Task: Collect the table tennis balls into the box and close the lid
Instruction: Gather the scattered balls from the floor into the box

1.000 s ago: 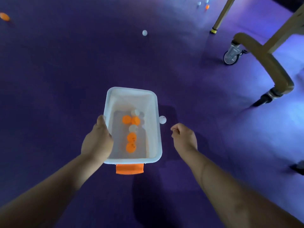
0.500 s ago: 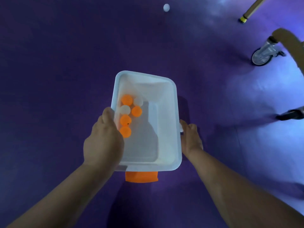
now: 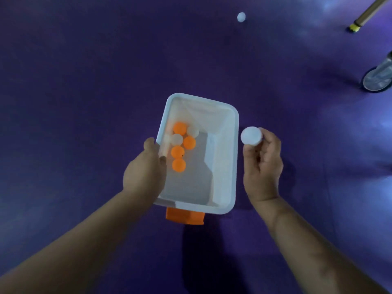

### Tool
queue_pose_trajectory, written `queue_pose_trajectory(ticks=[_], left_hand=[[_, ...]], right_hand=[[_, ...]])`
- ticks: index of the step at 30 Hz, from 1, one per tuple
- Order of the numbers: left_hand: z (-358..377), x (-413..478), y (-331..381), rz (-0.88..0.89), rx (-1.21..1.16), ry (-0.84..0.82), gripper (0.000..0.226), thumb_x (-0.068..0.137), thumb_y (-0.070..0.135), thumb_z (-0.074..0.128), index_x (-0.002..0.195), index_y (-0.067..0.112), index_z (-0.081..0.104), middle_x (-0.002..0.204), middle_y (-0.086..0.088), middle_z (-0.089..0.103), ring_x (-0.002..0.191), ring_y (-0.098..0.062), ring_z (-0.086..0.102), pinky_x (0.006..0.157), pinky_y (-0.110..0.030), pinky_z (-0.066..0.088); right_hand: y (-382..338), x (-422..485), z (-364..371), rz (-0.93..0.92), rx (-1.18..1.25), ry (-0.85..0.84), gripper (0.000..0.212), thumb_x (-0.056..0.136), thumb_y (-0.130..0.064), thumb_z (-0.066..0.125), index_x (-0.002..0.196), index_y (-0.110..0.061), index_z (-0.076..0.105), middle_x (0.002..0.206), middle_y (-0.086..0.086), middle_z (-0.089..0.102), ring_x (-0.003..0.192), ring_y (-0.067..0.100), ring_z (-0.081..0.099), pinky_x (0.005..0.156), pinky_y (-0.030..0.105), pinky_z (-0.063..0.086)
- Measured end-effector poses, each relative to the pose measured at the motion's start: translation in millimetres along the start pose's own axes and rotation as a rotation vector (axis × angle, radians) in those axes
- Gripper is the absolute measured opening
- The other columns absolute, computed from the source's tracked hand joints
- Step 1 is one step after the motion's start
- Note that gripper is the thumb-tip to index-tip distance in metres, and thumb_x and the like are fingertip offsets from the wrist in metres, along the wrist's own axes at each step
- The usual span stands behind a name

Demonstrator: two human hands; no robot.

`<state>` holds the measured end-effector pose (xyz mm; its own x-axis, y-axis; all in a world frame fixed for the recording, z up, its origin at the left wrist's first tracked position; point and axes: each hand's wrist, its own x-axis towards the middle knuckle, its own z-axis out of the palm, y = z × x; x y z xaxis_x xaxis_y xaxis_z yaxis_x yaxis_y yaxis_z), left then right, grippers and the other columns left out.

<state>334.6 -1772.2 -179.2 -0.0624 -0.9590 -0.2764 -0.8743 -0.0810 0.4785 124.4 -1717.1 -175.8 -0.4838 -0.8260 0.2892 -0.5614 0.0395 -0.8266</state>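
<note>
The left hand grips the left wall of the open white box, its thumb hooked inside. The box sits over a purple floor. Inside, 4 orange balls and at least 2 pale balls cluster along the left side. The right hand pinches a white ball in its fingertips, just beside the box's right rim and outside it. An orange tab juts from under the near end. 1 stray ball lies on the floor well ahead, with a pole and a wheel off to the right.
</note>
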Motion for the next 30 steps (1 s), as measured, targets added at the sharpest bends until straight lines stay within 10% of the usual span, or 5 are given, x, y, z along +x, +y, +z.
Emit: queue_pose_trajectory(ticks=[10, 18, 30], left_hand=[[-125, -76, 63, -0.251, 0.014, 0.068, 0.009, 0.099, 0.024, 0.033, 0.098, 0.016, 0.029, 0.069, 0.005, 0.042, 0.055, -0.018, 0.039, 0.049, -0.030, 0.026], [-287, -167, 157, -0.334, -0.064, 0.038, 0.017, 0.098, 0.024, 0.036, 0.108, 0.011, 0.040, 0.076, -0.006, 0.057, 0.069, -0.033, 0.053, 0.058, -0.034, 0.036], [-543, -310, 284, -0.370, -0.170, 0.057, 0.010, 0.097, 0.024, 0.036, 0.096, 0.014, 0.034, 0.068, 0.003, 0.047, 0.069, -0.027, 0.050, 0.058, -0.033, 0.037]], right_hand=[[-122, 28, -47, -0.167, -0.256, -0.251, 0.040, 0.090, -0.028, 0.054, 0.126, -0.013, 0.050, 0.069, -0.013, 0.048, 0.054, 0.001, 0.043, 0.051, 0.006, 0.030], [-297, 67, -165, 0.168, -0.478, -0.649, 0.055, 0.090, -0.035, 0.054, 0.139, -0.025, 0.033, 0.131, -0.003, 0.046, 0.107, 0.019, 0.056, 0.076, 0.030, 0.048], [-582, 135, -334, 0.097, -0.504, -0.785, 0.047, 0.088, -0.029, 0.051, 0.131, -0.026, 0.035, 0.105, -0.002, 0.065, 0.084, 0.021, 0.064, 0.069, 0.039, 0.056]])
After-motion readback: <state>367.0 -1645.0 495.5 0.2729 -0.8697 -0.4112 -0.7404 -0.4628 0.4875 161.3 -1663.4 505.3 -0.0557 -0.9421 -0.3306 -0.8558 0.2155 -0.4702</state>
